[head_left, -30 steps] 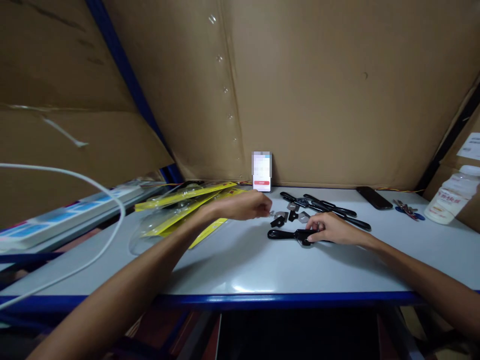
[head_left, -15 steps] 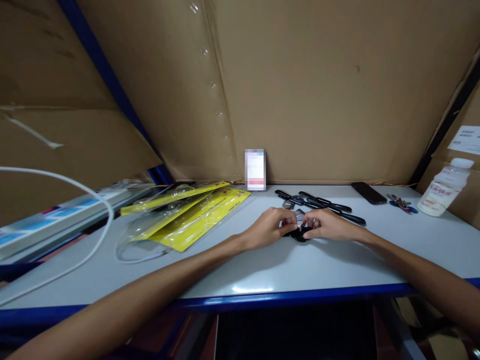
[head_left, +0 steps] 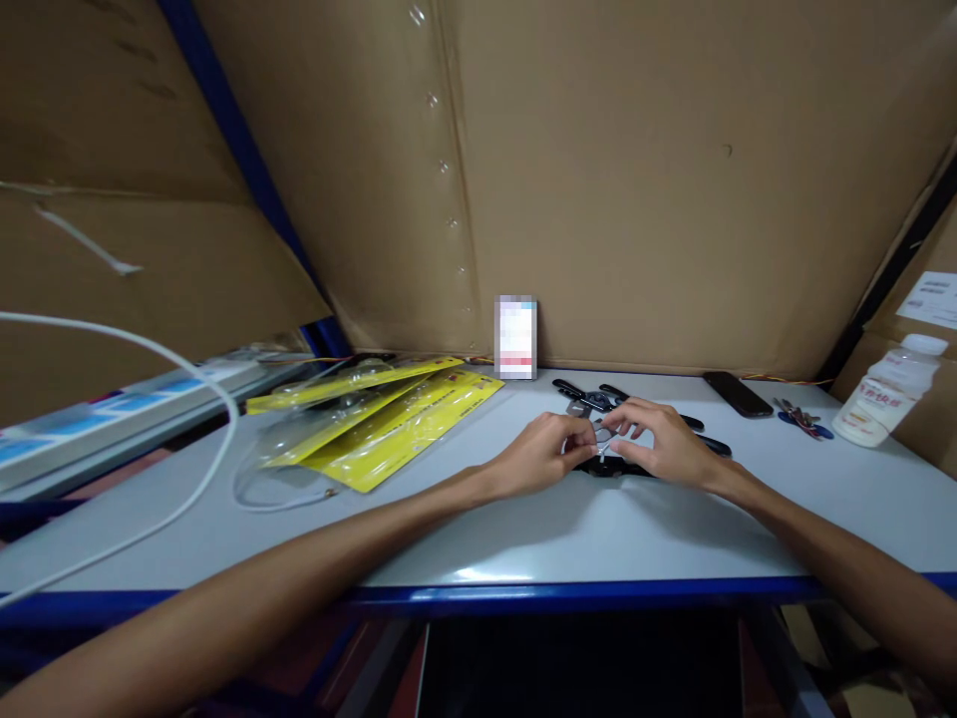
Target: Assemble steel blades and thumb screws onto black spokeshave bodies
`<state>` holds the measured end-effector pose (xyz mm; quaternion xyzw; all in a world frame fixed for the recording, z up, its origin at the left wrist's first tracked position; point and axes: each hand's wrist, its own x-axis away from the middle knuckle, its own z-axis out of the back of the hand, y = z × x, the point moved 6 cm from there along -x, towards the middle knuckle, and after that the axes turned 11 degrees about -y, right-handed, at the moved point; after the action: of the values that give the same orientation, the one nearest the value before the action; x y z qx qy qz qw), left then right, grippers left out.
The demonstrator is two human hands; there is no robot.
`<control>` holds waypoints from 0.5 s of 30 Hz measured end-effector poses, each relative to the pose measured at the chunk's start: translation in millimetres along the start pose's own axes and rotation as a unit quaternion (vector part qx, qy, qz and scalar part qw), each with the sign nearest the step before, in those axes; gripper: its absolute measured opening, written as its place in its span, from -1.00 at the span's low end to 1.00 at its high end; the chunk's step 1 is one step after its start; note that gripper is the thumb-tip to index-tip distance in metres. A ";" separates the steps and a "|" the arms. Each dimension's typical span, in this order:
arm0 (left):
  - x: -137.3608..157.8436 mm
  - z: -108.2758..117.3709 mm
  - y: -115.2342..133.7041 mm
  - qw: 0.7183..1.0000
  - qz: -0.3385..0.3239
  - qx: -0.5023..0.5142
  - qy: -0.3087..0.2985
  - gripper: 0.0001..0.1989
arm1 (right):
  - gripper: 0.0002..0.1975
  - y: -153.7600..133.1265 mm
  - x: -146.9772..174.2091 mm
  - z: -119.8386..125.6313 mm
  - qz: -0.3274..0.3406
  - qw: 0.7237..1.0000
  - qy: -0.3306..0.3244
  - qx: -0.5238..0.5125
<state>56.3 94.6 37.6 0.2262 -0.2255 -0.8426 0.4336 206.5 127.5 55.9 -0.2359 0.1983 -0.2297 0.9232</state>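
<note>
Fitting step: your left hand (head_left: 539, 457) & right hand (head_left: 662, 444) fingers pinch a small metal piece (head_left: 600, 440) over the black handle (head_left: 609, 467), mid tabletop (head_left: 523, 529). Next needs careful alignment.

— What colours on the table (head_left: 523, 529)?
— Pale grey top, blue front edge. Yellow packets (head_left: 396, 424) near the left edge; black tool (head_left: 609, 467); white bottle (head_left: 882, 394) at the right edge.

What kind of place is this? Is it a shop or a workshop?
Probably a small packing or assembly bench in a storeroom. Cardboard sheets wall off the table, yellow packets lie stacked to the left, and both hands work on black tools.
</note>
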 end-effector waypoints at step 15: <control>4.6 -2.0 17.7 0.997 -0.050 0.004 0.061 -0.81 | -0.87 -22.5 6.5 -8.1 0.024 0.999 0.027 -0.032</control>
<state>66.2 81.2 45.4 0.2895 -0.1908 -0.8469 0.4031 200.5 103.7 59.6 -0.2538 0.2363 -0.2076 0.9147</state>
